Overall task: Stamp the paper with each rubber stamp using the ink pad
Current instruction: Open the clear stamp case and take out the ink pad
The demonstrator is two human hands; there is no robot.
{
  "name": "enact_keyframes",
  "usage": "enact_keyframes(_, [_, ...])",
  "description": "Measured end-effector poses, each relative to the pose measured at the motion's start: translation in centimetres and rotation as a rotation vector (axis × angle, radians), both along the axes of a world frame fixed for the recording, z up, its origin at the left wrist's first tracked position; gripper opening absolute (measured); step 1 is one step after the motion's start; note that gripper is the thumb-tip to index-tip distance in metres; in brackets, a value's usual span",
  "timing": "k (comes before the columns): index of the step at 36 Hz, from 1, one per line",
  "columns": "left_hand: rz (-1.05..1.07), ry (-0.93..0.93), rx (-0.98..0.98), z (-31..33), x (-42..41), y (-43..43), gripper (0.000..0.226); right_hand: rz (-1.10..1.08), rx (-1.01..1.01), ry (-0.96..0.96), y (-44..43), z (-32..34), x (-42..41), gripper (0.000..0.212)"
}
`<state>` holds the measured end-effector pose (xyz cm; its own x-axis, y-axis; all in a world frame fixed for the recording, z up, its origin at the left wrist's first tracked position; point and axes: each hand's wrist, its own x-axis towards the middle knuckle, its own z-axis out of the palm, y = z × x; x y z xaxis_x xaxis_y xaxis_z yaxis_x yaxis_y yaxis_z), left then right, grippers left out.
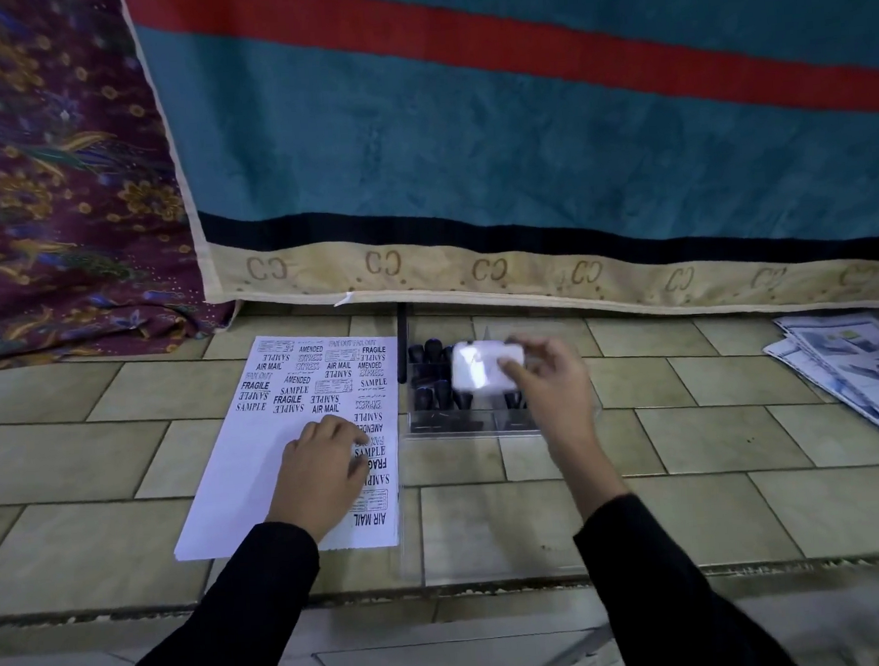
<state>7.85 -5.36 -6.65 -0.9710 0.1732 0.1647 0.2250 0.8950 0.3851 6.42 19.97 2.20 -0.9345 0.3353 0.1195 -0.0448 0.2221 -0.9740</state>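
A white sheet of paper (239,463) lies on the tiled floor, covered along its top and right side with black stamped words such as SAMPLE, FRAGILE and AIR MAIL. My left hand (322,473) rests flat on the paper's lower right part, fingers spread. To the right stands a clear plastic case (464,426) holding several black rubber stamps (431,354). My right hand (548,377) hovers over the case and grips a blurred white rectangular box (483,368), probably the ink pad. The box hides some of the stamps.
A teal cloth with a red stripe and beige border (519,147) hangs behind the case. A patterned maroon fabric (57,176) lies at the left. A stack of printed papers (856,364) sits at the far right. A clear lid (490,530) lies in front of the case.
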Motion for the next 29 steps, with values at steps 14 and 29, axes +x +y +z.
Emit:
enact_keyframes(14, [-0.053,0.029,0.020,0.9,0.2,-0.6,0.027,0.229,0.232,-0.214,-1.9,-7.2,4.9,0.021])
enact_keyframes(29, [-0.304,0.004,0.072,-1.1,2.0,2.1,0.074,0.388,0.801,-0.006,-1.6,-7.6,4.7,0.020])
